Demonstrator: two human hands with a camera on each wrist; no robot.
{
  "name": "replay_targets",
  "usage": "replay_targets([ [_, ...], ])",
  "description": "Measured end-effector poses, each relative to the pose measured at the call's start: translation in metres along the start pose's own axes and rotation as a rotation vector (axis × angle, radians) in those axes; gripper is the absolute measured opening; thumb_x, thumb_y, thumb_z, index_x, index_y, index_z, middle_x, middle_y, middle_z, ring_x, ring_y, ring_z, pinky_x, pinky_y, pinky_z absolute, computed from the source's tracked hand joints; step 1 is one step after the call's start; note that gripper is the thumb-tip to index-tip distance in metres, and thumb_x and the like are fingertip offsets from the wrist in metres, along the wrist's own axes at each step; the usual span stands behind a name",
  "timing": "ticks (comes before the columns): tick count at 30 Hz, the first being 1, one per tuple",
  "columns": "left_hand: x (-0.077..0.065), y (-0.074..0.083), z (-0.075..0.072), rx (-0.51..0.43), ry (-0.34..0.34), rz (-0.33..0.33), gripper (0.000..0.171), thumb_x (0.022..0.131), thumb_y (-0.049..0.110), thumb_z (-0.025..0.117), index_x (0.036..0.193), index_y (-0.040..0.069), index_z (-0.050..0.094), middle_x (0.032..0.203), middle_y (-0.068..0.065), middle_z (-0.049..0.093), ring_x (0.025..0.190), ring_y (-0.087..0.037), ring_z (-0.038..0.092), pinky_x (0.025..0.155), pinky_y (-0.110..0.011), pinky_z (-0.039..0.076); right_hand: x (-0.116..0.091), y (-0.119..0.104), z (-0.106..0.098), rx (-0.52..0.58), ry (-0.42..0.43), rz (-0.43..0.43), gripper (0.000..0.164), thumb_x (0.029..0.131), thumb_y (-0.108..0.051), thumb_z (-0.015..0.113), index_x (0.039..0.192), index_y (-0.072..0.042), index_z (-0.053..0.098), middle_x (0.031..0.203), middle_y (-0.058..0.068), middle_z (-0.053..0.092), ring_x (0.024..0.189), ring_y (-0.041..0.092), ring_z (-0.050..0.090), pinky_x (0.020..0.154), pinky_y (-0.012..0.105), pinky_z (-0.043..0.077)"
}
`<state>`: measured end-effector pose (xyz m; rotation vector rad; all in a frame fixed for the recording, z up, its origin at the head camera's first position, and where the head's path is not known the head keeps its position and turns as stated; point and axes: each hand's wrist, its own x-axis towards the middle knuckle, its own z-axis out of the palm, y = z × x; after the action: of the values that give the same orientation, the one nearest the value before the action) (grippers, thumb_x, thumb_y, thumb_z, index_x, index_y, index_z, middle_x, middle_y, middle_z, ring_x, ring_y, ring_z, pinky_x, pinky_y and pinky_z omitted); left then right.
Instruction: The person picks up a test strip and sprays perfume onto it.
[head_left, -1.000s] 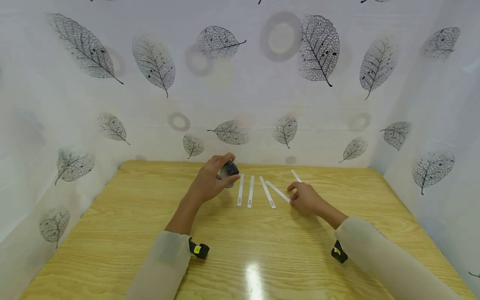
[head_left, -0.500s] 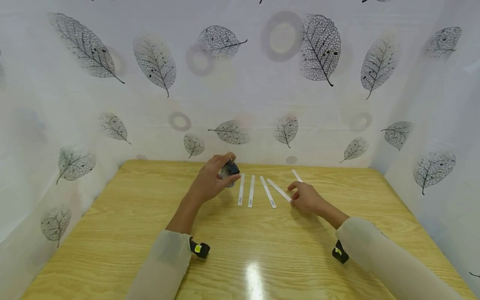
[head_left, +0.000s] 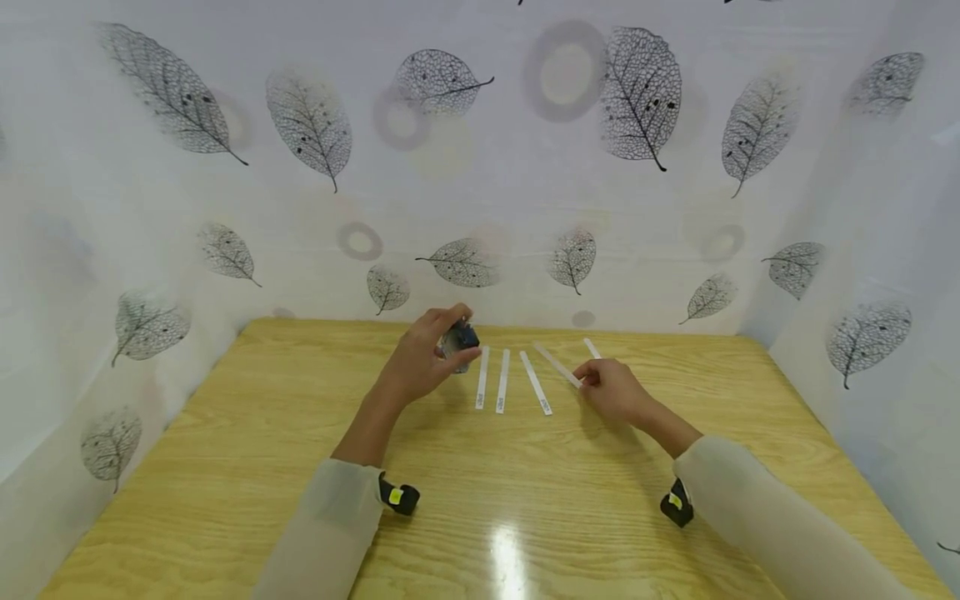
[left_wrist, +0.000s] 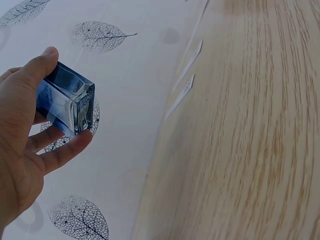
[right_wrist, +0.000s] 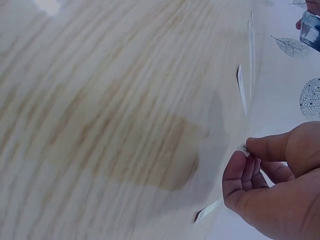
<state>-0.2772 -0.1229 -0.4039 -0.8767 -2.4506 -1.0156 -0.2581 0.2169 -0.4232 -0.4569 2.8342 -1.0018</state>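
Observation:
My left hand [head_left: 412,360] holds a square blue glass perfume bottle [left_wrist: 62,97] over the far part of the table. In the left wrist view the thumb lies along its upper side and fingers support it from below. My right hand [head_left: 617,392] pinches the near end of a white perfume test strip [head_left: 557,365] between thumb and fingertips; the strip slants up and to the left. Three more strips lie between the hands: the leftmost strip [head_left: 482,379], one beside it [head_left: 502,382], and a tilted one [head_left: 536,383]. Another strip [head_left: 592,347] shows behind the right hand, partly hidden by it.
The wood-grain table [head_left: 450,517] reaches back to a white curtain [head_left: 495,183] printed with leaves, which also hangs at both sides. A black wrist camera [head_left: 399,497] sits on the left wrist and another wrist camera [head_left: 677,504] on the right.
My right hand has lifted the pinched strip, whose far end has moved up and left. Its fingers have drawn in closer. My left hand and the perfume bottle stay in place.

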Motion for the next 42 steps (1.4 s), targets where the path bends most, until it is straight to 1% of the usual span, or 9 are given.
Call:
replay_targets([
  [4,0.0,-0.001,0.001,0.003,-0.002,-0.007,0.058,0.097,0.037,0.073,0.148,0.026,0.048,0.138,-0.01,0.056,0.106,-0.026,0.06,0.07,-0.032,0.056,0.004,-0.004,-0.001,0.026,0.021,0.0,0.017,0.099,0.003,0.06,0.114,0.008,0.067,0.096,0.014,0.068,0.092,0.029,0.064,0.082,0.043,0.054],
  [10,0.0,-0.002,0.003,0.008,0.007,0.012,0.058,0.097,0.037,0.073,0.148,0.026,0.049,0.137,-0.009,0.056,0.098,-0.024,0.061,0.069,-0.031,0.056,0.007,-0.016,-0.002,0.101,0.043,0.003,0.02,0.099,0.003,0.06,0.116,0.009,0.066,0.098,0.016,0.067,0.093,0.03,0.064,0.075,0.037,0.053],
  [13,0.0,-0.003,0.003,0.009,0.011,0.019,0.057,0.097,0.037,0.073,0.147,0.026,0.049,0.137,-0.008,0.057,0.099,-0.023,0.061,0.068,-0.031,0.056,0.008,-0.023,0.002,0.127,0.043,-0.004,0.021,0.099,0.002,0.06,0.118,0.009,0.066,0.098,0.016,0.067,0.092,0.029,0.065,0.073,0.035,0.053],
  [17,0.0,-0.005,0.004,0.008,0.014,0.021,0.058,0.097,0.037,0.074,0.147,0.027,0.049,0.137,-0.007,0.057,0.104,-0.024,0.061,0.069,-0.031,0.057,0.01,-0.031,0.007,0.148,0.05,-0.01,0.02,0.1,0.001,0.061,0.118,0.008,0.066,0.096,0.014,0.066,0.09,0.027,0.065,0.072,0.035,0.053],
  [23,0.0,-0.005,0.004,0.005,0.023,0.023,0.057,0.096,0.038,0.074,0.147,0.028,0.049,0.135,-0.007,0.057,0.102,-0.024,0.061,0.068,-0.031,0.057,0.015,-0.041,0.015,0.187,0.059,0.001,0.022,0.1,-0.001,0.061,0.12,0.006,0.067,0.096,0.012,0.066,0.093,0.027,0.065,0.074,0.034,0.053],
  [27,0.0,-0.005,0.004,0.01,0.021,0.015,0.057,0.096,0.038,0.074,0.147,0.028,0.049,0.136,-0.008,0.057,0.105,-0.025,0.061,0.069,-0.032,0.057,0.018,-0.048,0.02,0.23,0.06,0.014,0.025,0.1,-0.002,0.062,0.124,0.006,0.066,0.098,0.012,0.066,0.093,0.025,0.065,0.073,0.033,0.054],
  [32,0.0,-0.004,0.003,0.016,0.021,0.012,0.057,0.096,0.039,0.074,0.146,0.027,0.049,0.136,-0.008,0.058,0.106,-0.025,0.061,0.069,-0.032,0.057,0.02,-0.059,0.023,0.266,0.071,-0.008,0.025,0.099,-0.001,0.062,0.123,0.006,0.066,0.097,0.013,0.066,0.089,0.024,0.064,0.072,0.033,0.054],
  [39,0.0,-0.004,0.002,0.009,0.019,0.0,0.056,0.096,0.039,0.074,0.146,0.026,0.049,0.136,-0.009,0.057,0.108,-0.025,0.061,0.069,-0.033,0.057,0.019,-0.072,0.026,0.314,0.062,-0.029,0.024,0.099,0.0,0.063,0.122,0.006,0.066,0.094,0.012,0.066,0.089,0.039,0.066,0.068,0.032,0.054],
  [42,0.0,-0.004,0.001,0.008,0.02,0.0,0.058,0.096,0.037,0.074,0.147,0.026,0.049,0.136,-0.009,0.057,0.109,-0.026,0.061,0.07,-0.033,0.058,0.016,-0.079,0.026,0.292,0.057,-0.05,0.025,0.1,-0.001,0.063,0.124,0.005,0.066,0.093,0.011,0.066,0.087,0.034,0.066,0.068,0.032,0.053],
])
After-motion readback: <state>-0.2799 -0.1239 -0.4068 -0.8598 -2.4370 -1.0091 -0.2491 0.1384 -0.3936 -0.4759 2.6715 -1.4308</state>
